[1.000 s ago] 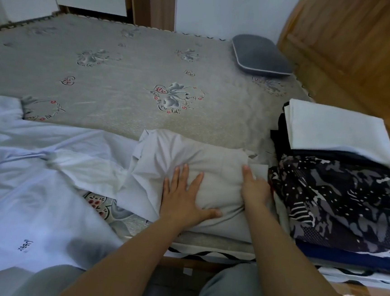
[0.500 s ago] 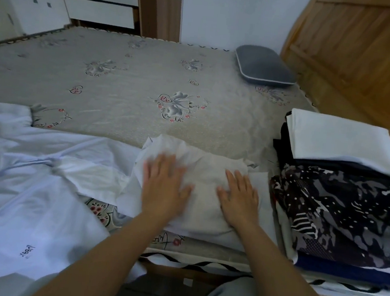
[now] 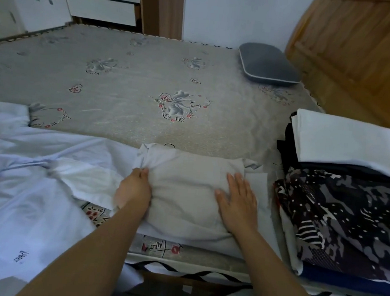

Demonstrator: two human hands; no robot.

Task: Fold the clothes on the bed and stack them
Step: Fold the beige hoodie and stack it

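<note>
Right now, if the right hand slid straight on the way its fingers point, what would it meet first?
The right hand lies flat on the folded grey garment, fingers pointing up the bed. Past the garment's far edge, only bare mattress seems to follow.

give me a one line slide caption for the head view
Left hand grips the folded light grey garment while the flat right hand presses it, beside the stack of folded clothes.

A wooden headboard was seen right of the bed. Beyond the bed's far edge, white drawers were set beside a pale wall.
</note>
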